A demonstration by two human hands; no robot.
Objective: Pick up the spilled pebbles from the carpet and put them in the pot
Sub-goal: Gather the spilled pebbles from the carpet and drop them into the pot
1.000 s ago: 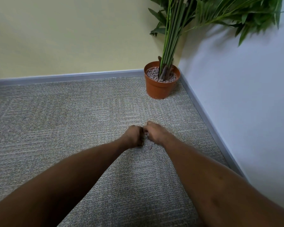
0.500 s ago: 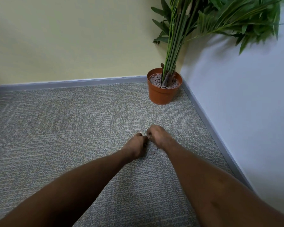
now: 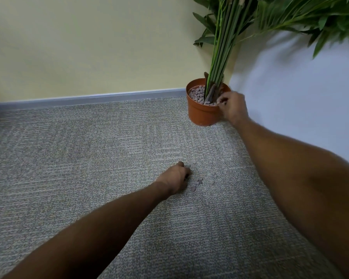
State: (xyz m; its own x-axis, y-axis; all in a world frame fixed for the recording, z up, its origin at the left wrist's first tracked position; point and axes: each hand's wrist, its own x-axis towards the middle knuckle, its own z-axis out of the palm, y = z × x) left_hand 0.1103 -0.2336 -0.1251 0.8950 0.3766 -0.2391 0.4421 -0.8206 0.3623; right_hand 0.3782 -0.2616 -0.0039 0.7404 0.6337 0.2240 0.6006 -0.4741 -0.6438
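An orange pot [image 3: 199, 113] with a tall green plant stands in the room's corner, its top filled with pale pebbles. My right hand [image 3: 233, 107] is at the pot's right rim, fingers curled over the pebble layer; whether it holds pebbles I cannot tell. Several spilled pinkish pebbles [image 3: 197, 181] lie on the grey carpet [image 3: 89, 158] below the pot. My left hand [image 3: 175, 179] rests on the carpet just left of them, fingers curled down at the pebbles' edge, hiding what is under them.
A grey baseboard [image 3: 109, 97] runs along the yellow wall at the back. A white wall [image 3: 300, 107] closes the right side. Plant leaves [image 3: 290, 15] hang over the upper right.
My right hand has left the spill on the carpet and risen to the pot's rim. Loose pebbles that both hands covered now show. My left hand stays at the spill.
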